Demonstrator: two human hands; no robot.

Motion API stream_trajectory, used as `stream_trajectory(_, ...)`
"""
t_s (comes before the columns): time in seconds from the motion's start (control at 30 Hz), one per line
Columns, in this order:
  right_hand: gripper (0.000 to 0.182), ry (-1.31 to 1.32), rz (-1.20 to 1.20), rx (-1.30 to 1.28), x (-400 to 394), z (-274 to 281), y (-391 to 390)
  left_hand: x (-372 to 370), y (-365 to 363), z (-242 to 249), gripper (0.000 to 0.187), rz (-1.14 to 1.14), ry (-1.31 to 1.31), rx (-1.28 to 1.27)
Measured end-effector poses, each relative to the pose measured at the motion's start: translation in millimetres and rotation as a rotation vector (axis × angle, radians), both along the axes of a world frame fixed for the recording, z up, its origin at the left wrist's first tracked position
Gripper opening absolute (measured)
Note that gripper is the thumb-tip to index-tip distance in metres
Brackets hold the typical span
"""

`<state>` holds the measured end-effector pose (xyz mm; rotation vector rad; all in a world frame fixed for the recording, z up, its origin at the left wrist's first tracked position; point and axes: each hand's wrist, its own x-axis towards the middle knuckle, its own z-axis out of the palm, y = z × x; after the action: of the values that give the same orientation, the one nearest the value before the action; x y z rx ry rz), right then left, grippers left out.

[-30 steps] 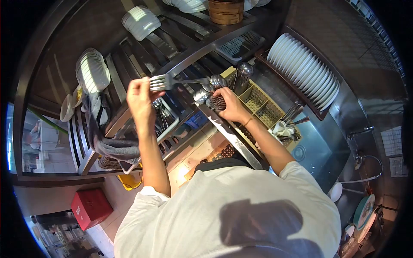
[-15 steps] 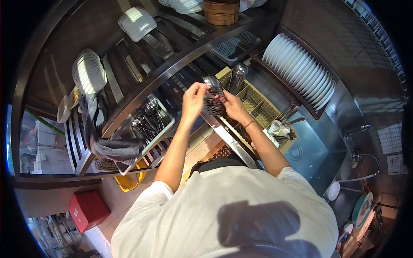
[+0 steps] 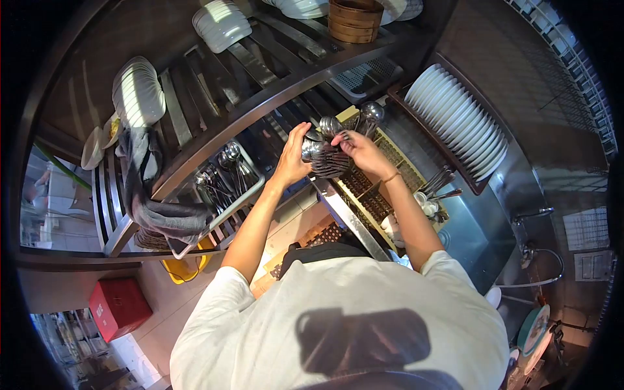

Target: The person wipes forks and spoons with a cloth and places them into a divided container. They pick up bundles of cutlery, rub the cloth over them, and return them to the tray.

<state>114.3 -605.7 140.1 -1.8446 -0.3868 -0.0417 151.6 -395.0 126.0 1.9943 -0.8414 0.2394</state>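
A bundle of metal spoons (image 3: 329, 161) lies at the centre, above the near edge of the yellowish divided rack. My left hand (image 3: 291, 158) cups the bundle from the left, its fingers stretched upward along the spoon bowls. On the other side, my right hand (image 3: 362, 152) has its thumb and fingers pinched at the upper part of the spoons, by a few raised bowls (image 3: 329, 125). The rack (image 3: 404, 156) stands under and behind my right hand, with a ladle (image 3: 373, 112) at its far end and cutlery with white cups (image 3: 426, 203) at its near right corner.
To the right are a rack of white plates (image 3: 455, 120) and a steel sink (image 3: 478, 231). A metal shelf (image 3: 240, 107) on the left carries bowls (image 3: 138, 91) and a grey cloth (image 3: 140, 188). Below is a tray (image 3: 253, 188) of utensils. A red box (image 3: 120, 309) sits on the floor.
My left hand has opened out from a pinch and now lies along the bundle's left side. The spoon bundle shows more fully between my hands. The whole view has shifted slightly.
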Motion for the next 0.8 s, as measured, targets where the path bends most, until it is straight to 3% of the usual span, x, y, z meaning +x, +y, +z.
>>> stream_trajectory(0.03, 0.025, 0.002, -0.008, -0.263, -1.6, -2.2, -2.2, 1.1, 0.1, -1.4, 0.082, -0.002, -0.001, -0.004)
stream_trajectory(0.07, 0.043, 0.233, 0.071, -0.125, -1.1, -4.7, -3.6, 2.5, 1.0, -2.1, 0.079, -0.031, 0.018, -0.024)
stream_trajectory(0.17, 0.049, 0.184, -0.034, -0.068, 5.8, -8.6, -9.4, 8.3, 3.3, -5.1, 0.07, -0.067, 0.045, -0.057)
stream_trajectory(0.23, 0.046, 0.081, -0.101, -0.056, 24.3, -8.6, -7.0, 12.9, 0.9, -7.8, 0.069, -0.115, 0.119, -0.138)
stream_trajectory(0.3, 0.047, 0.253, -0.284, 0.186, 39.0, 0.8, 9.3, 15.7, -1.7, -10.9, 0.066, -0.111, 0.113, -0.136)
stream_trajectory(0.33, 0.05, 0.076, -0.368, -0.097, 60.5, -35.5, 4.8, 16.1, -3.9, -11.2, 0.063, -0.121, 0.154, -0.185)
stream_trajectory(0.5, 0.044, 0.098, -0.349, -0.172, 55.5, -5.3, 13.0, 23.8, -8.3, -11.3, 0.059, -0.138, 0.221, -0.259)
stream_trajectory(0.57, 0.037, 0.213, -0.048, 0.063, 64.8, -3.7, 8.4, 26.2, -2.9, -6.3, 0.061, -0.191, 0.259, -0.106)
stream_trajectory(0.63, 0.03, 0.272, 0.015, 0.085, 68.5, -5.9, 10.5, 27.3, 2.6, -2.6, 0.059, -0.227, 0.279, -0.03)
stream_trajectory(0.7, 0.029, 0.33, 0.114, 0.161, 67.9, -6.7, 12.9, 27.5, 5.5, 6.5, 0.055, -0.359, 0.51, -0.293)
stream_trajectory(0.73, 0.029, 0.357, 0.162, 0.199, 67.9, -7.1, 13.0, 17.8, 6.3, 7.6, 0.046, -0.187, 0.677, -0.352)
stream_trajectory(0.77, 0.029, 0.354, 0.165, 0.199, 67.8, -6.4, 12.3, 22.7, 6.0, 0.1, 0.046, -0.184, 0.673, -0.351)
stream_trajectory(0.8, 0.029, 0.376, 0.152, 0.22, 66.5, -5.9, 11.3, 28.2, 4.8, -11.8, 0.045, -0.02, 0.684, -0.231)
